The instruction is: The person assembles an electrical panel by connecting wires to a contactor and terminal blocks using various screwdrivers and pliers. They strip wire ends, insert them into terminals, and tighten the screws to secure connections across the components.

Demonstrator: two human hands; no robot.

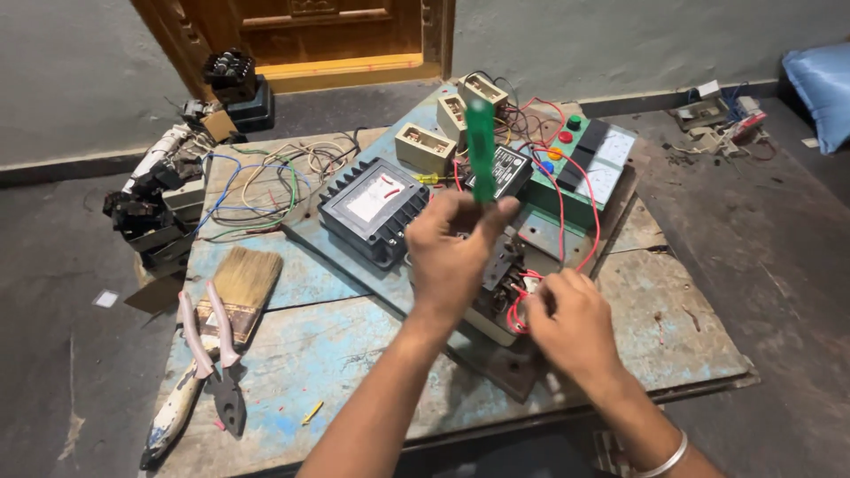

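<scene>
we see the screwdriver (482, 150) standing nearly upright, its green handle up and a little far of our left hand (456, 252), which is clamped round its lower part; the shaft and tip are hidden behind the fingers, so we cannot tell what the tip touches. its long axis runs straight down toward the switch block (498, 274) just under that hand. our right hand (571, 323) lies near and to the right of the block, fingers curled together on the red wires (516, 310) at its right side. so the left hand is over the block and the right hand beside it, both touching or close to it.

far of the block sits the green panel (580, 173) with its buttons and pale dials, and left of that the black meter (374, 208). three cream fuse holders (425, 146) stand further off. all this rests on a blue board on the worktop (691, 345).

open room lies to the near left, where a brush (239, 288) and pliers (221, 363) rest. the worktop's near edge is just below our forearms; its right side is bare.
</scene>
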